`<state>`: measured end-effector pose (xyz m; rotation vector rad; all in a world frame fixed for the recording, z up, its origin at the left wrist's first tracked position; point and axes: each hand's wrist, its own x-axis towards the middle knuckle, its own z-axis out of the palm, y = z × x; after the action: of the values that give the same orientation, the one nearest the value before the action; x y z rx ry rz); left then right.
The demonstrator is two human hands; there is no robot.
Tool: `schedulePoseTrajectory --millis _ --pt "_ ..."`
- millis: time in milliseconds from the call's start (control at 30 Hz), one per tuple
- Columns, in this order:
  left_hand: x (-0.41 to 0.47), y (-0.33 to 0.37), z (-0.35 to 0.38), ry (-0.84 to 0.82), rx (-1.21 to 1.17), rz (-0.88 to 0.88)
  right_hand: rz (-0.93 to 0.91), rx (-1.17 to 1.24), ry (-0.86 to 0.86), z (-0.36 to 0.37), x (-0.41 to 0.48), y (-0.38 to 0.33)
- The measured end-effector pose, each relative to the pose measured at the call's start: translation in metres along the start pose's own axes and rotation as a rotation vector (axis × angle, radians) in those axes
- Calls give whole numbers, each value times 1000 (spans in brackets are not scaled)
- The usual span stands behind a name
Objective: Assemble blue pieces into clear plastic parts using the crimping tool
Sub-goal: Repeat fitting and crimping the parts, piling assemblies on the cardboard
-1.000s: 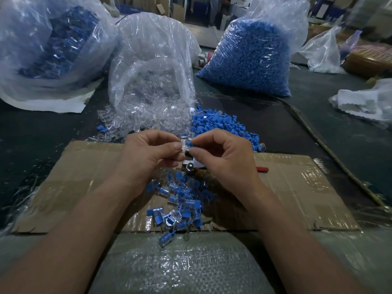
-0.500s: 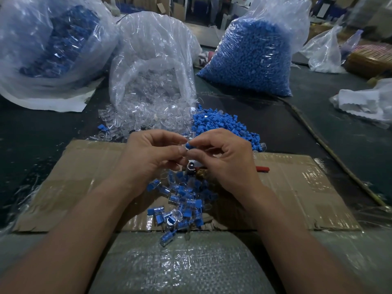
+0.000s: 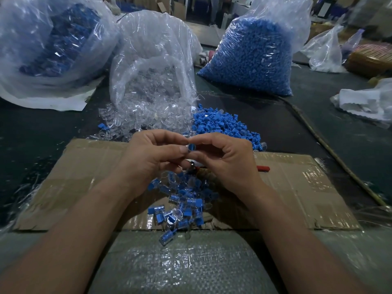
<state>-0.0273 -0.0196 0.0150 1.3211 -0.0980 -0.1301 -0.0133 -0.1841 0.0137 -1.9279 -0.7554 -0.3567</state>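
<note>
1. Work position. Your left hand (image 3: 152,160) and right hand (image 3: 230,164) meet above the flat brown cardboard sheet (image 3: 84,179), fingertips touching.

2. Grip. Both hands pinch one small blue plastic piece (image 3: 192,147) between thumb and forefinger. The other fingers are curled and hold nothing visible.

3. Orientation. The piece shows you a flat, rounded blue end face, so its long axis runs roughly from you toward the bags. The rest of its body is hidden by your fingertips. You cannot tell whether a clear shell already surrounds it.

4. Tool. One crimping tool with a red handle (image 3: 263,168) lies on the cardboard. Its handle projects to the right from beneath your right hand, and its metal head sits just below the pinched piece.

5. Stock.
- One heap of assembled blue-and-clear parts (image 3: 182,200) lies between your wrists, spilling over the near cardboard edge onto the grey woven plastic sack (image 3: 180,262). They are too many and too overlapped to count.
- One loose pile of blue pieces (image 3: 222,126) lies just beyond your right hand.
- Three large transparent bags stand behind: the open middle bag of clear plastic parts (image 3: 152,71), the right bag packed with blue pieces (image 3: 250,54), and the left bag holding blue-and-clear parts (image 3: 48,39).

6. Markings. No label, brand or writing is legible.
</note>
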Motion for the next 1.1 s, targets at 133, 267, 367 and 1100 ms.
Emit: schedulePoseTrajectory --millis 133,267,367,1100 --pt "0 0 -2 -9 -9 3 -4 -12 26 1 -1 1" --pt "1 0 -2 -17 -6 4 0 -19 41 1 -1 3" --pt "1 0 -2 -16 -5 7 1 -27 42 1 -1 3" --pt "1 1 5 62 71 -17 -185 -206 17 0 -1 5"
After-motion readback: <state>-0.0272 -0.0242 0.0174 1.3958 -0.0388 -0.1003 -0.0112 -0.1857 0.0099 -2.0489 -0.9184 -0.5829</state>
